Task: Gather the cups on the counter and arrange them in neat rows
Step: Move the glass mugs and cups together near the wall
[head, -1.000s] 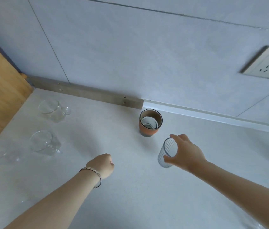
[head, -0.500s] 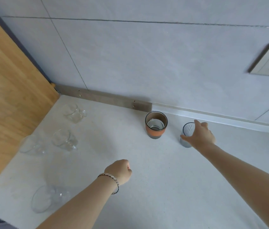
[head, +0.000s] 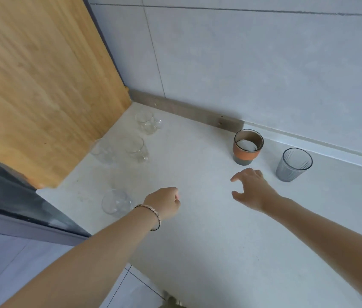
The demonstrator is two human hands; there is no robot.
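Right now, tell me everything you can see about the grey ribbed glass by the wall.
The grey ribbed glass is a smoky, see-through tumbler with fine vertical ridges, wider at the rim than at the base. It stands upright and looks empty on the white counter, near the back wall, just right of the orange-banded cup and apart from it. Nothing touches it; the open right hand hangs nearby to its left.

The pale speckled desk [head: 197,230] carries six cups, all upright. By the back edge stand an orange-banded cup [head: 247,146] and, just beside it to the right, a grey ribbed glass [head: 293,164], apart from each other. Toward the back left corner sits a clear handled glass cup [head: 148,122]; nearer along the left edge, two more clear cups [head: 136,148] [head: 103,150] stand close together. Another clear cup [head: 115,203] stands near the front left corner.
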